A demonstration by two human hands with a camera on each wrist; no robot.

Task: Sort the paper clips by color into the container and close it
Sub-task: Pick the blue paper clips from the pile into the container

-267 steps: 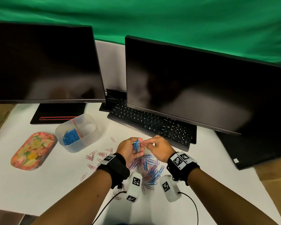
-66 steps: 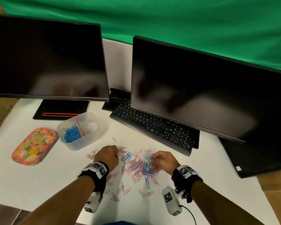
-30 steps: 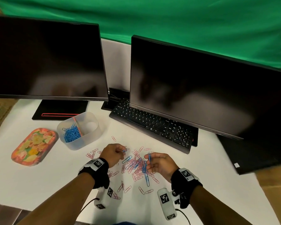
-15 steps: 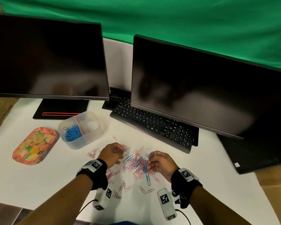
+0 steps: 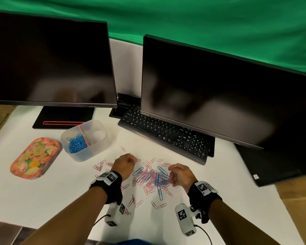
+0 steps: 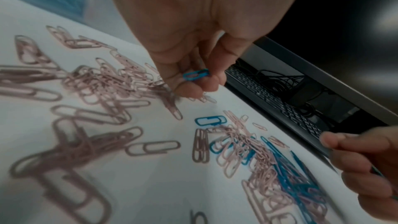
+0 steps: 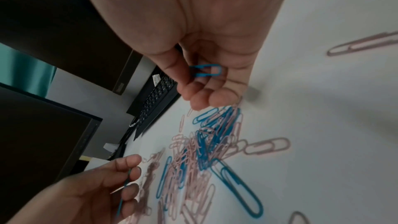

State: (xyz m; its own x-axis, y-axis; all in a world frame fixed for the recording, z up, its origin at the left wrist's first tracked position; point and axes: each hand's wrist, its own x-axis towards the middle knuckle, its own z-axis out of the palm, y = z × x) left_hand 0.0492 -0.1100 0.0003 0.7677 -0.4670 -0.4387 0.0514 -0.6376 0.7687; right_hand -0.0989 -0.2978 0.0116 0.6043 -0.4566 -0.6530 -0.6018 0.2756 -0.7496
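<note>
Left hand [image 5: 125,164] curled over the table, thumb and fingertips [image 6: 194,89] pinching one blue clip [image 6: 196,74], its long axis lying across the fingers

Right hand [image 5: 181,175] likewise curled; a second blue clip [image 7: 207,70] sits pinched between thumb and fingers, long axis pointing back toward the palm

Between the two hands, just below both: mixed pile of pink and blue paper clips [image 5: 152,177] on the white table [image 5: 34,195]. More loose pink clips [image 5: 98,167] scattered on the left hand's outer side

Clear two-compartment container [image 5: 86,139] stands beyond and outboard of the left hand, well apart from the right. Blue clips [image 5: 76,144] heaped in the compartment farther from both hands; the nearer compartment looks empty

Floral lid [image 5: 34,157] lies flat, farther out past the container

Judgement: left hand is the nearer carrier; drop for blue means reaching out and away, over the near compartment into the far one
</note>
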